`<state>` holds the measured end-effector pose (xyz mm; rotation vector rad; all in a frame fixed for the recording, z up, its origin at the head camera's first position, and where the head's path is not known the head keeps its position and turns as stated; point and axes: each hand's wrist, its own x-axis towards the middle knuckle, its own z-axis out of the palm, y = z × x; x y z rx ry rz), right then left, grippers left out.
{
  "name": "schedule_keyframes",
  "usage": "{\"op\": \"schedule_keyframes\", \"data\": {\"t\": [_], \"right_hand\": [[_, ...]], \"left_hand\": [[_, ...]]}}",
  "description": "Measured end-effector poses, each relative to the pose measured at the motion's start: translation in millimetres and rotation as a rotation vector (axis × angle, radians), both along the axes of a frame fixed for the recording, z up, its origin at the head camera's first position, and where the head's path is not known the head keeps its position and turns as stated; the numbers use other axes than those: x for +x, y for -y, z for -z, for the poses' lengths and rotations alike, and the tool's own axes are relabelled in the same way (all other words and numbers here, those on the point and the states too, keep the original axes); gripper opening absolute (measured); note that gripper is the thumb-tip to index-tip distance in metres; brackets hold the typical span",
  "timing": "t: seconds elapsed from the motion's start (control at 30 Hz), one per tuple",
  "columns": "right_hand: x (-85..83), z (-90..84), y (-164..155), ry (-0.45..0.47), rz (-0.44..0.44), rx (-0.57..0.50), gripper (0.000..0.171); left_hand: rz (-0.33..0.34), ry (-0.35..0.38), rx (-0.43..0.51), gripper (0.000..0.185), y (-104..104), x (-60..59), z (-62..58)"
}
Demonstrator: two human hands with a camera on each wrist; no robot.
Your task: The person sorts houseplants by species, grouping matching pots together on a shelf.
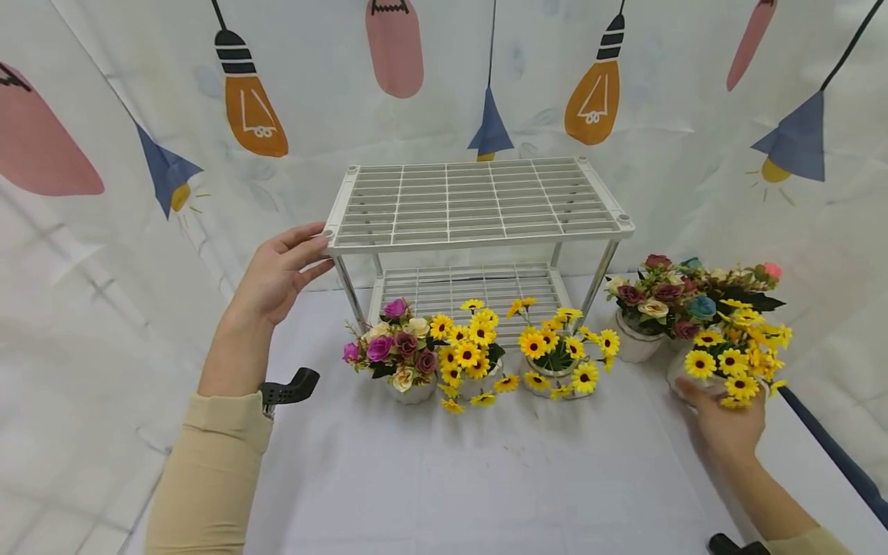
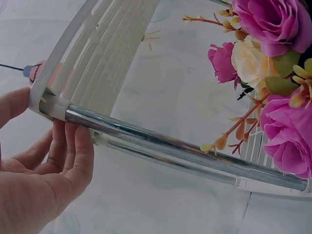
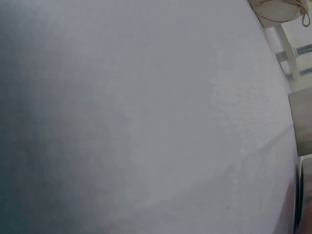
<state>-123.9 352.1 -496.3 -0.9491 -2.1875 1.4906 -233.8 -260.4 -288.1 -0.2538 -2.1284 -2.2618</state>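
Left hand (image 1: 277, 274), fingers relaxed, touches the empty rack's (image 1: 479, 202) top corner. Right hand (image 1: 724, 420) seemingly grips a sunflower pot (image 1: 728, 362) on the table; all five pots remain unshelved.

No readable text or labels

1. The rack (image 1: 479, 204) stands at the back of the surface (image 1: 486, 478).
2. Three pots of flowers (image 1: 472, 351) sit in a row before it.
3. Two more pots (image 1: 694, 324) sit to its right (one behind the other).
4. The left hand (image 1: 277, 274) touches the rack's left front corner; the right hand (image 1: 724, 420) holds the nearer right pot.
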Motion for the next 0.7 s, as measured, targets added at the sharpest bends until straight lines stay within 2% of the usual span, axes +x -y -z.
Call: {"op": "schedule_keyframes", "data": {"t": [0.17, 0.3, 0.4, 0.57, 0.7], "right_hand": [[2.3, 1.5, 6, -0.083, 0.051, 0.015, 0.108], [3.6, 2.9, 11, -0.223, 0.063, 0.103, 0.102], [5.1, -2.0, 14, -0.366, 0.045, 0.182, 0.096], [13.1, -32.9, 35, -0.55, -0.017, 0.244, 0.09], [19.9, -62.9, 54, -0.639, -0.08, 0.294, 0.087]], "left_hand": [[0.003, 0.0, -0.001, 0.06, 0, -0.4, 0.3], [0.008, 0.0, 0.011, 0.058, 1, -1.0, 0.8], [0.009, 0.002, 0.014, 0.058, 1, -0.7, 1.5], [0.004, -0.001, 0.009, 0.06, 1, 0.3, 1.2], [0.006, -0.006, 0.01, 0.06, 1, 0.1, 0.3]]}}
